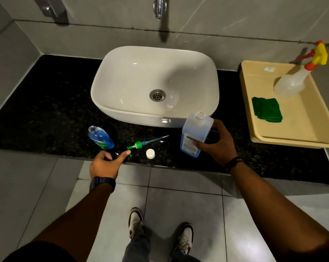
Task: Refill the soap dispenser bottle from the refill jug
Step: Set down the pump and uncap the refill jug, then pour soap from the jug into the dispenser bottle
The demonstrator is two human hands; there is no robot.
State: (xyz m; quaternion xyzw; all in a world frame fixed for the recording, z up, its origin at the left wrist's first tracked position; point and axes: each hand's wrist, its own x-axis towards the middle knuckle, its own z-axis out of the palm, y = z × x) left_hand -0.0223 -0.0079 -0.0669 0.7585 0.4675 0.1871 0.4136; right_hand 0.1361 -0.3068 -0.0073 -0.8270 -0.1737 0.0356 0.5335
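Observation:
The soap dispenser bottle [100,137] stands open-necked on the black counter, holding blue liquid, left of the sink. Its green pump [141,144] lies flat on the counter with the tube pointing right. A white cap [150,153] rests beside the pump. The clear refill jug [196,135], uncapped and partly full of blue liquid, stands upright at the sink's front right. My right hand [217,143] grips the jug's side. My left hand [108,163] hovers at the counter's front edge, fingers curled, thumb tip touching the pump's spout.
A white basin [122,72] fills the counter's middle, with a chrome tap [160,7] above. A beige tray [296,137] on the right holds a spray bottle [294,82] and a green cloth [266,109]. The counter edge [178,165] runs in front of me.

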